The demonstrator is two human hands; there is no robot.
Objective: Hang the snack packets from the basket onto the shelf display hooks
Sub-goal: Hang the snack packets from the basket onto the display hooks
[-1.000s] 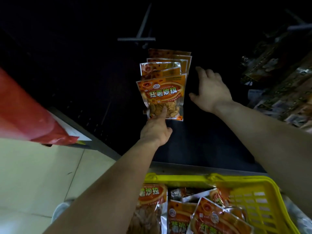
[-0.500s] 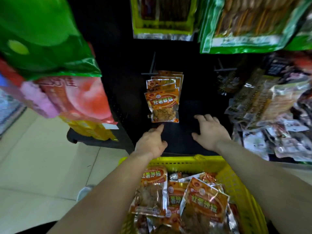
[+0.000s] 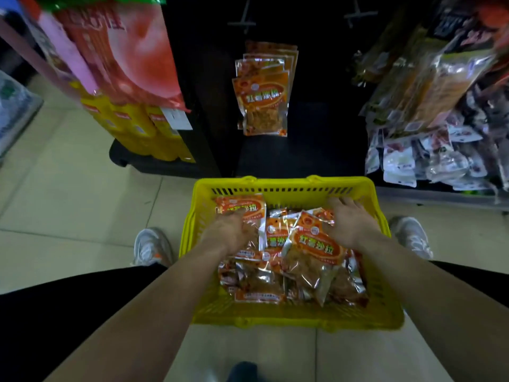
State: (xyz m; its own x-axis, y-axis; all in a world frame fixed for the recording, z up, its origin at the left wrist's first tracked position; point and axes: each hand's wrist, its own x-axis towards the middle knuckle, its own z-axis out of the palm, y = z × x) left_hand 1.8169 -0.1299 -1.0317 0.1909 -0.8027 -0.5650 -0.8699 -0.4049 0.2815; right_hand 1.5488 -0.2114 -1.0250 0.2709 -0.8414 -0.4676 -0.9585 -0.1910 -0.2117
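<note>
At 6 o'clock two bare forearms run up from the bottom edge, over dark-clothed legs, into a yellow basket (image 3: 275, 322) standing on the pale tiled floor (image 3: 68, 202). The basket is heaped with orange snack packets (image 3: 264, 282) with clear windows.

The left hand (image 3: 228, 232) lies at 10 o'clock inside the basket, on an orange packet (image 3: 239, 206) near the far-left corner. Motion blur hides its fingers, so I cannot tell whether this grip has closed on the packet. The right hand (image 3: 351, 226) sits at 2 o'clock in the basket, its grip open and its fingers stretched toward the far wall. Its thumb side touches a tilted packet (image 3: 314, 249) in the middle of the heap.

A grey shoe (image 3: 150, 245) shows at the basket's 9 o'clock, and another shoe (image 3: 411, 235) at its 3 o'clock.

Farther off, at 12 o'clock, a bunch of hung packets (image 3: 261, 106) of the same kind hangs against the dark shelf back. Above them a display hook (image 3: 243, 22) sticks out, with a second hook (image 3: 358, 13) at 1 o'clock. Red and yellow bags (image 3: 124, 51) hang at 10 o'clock, and silvery packs (image 3: 413, 158) crowd 2 o'clock.
</note>
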